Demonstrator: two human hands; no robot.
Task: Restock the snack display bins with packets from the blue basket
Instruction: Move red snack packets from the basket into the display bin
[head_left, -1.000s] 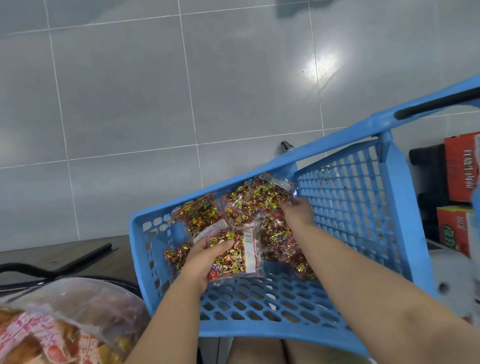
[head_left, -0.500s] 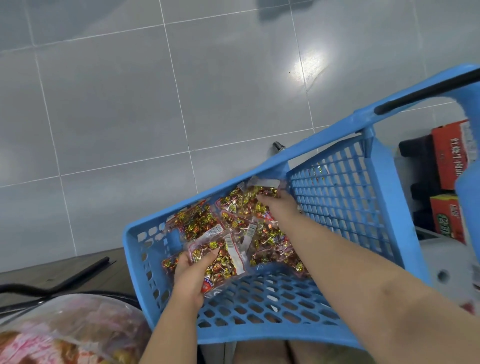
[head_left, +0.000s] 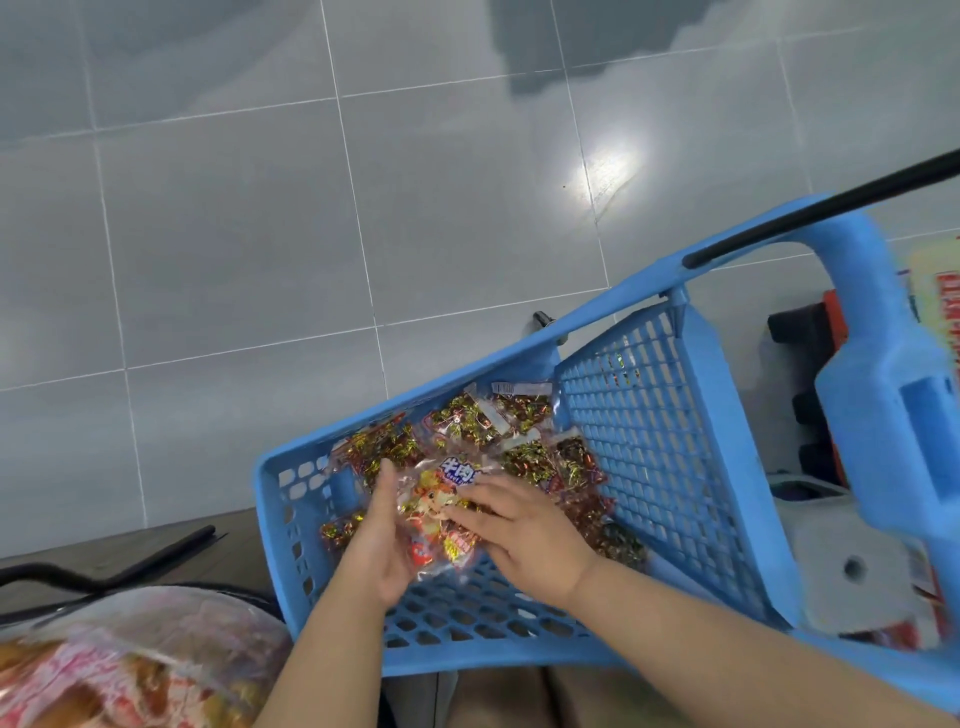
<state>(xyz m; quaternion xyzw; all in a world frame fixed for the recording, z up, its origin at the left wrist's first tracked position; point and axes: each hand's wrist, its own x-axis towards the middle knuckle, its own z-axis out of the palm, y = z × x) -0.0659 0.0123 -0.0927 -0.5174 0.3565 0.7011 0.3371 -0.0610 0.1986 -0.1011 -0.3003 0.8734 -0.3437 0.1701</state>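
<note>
Here, a grey tiled floor (head_left: 234, 234) is filling the view beyond the blue basket (head_left: 467, 376), which is sitting tilted, its mesh bottom facing the camera and its black handle bar (head_left: 821, 208) sticking out past its far right corner. Left of the basket's near corner, a clear plastic bag (head_left: 130, 670) of red and orange snacks is lying blurred at the frame's edge. A white, roll-shaped thing (head_left: 852, 571) is showing just beyond the basket's right wall, too blurred to name. Inside the basket, clear packets of gold- and red-wrapped sweets (head_left: 519, 447) are piling against its far wall.

The right hand (head_left: 524, 535) is reaching into the middle of the basket and laying its spread, fairly straight fingers on top of one snack packet (head_left: 441, 514), a clear one with a blue label and a cartoon print. The left hand (head_left: 376, 545) is supporting that packet from its left side, palm turned toward it and thumb pointing up along its edge; its fingers are hiding behind the packet, so I cannot tell whether they are curling round it. The packet is being held between both hands, just above the others in the basket.
</note>
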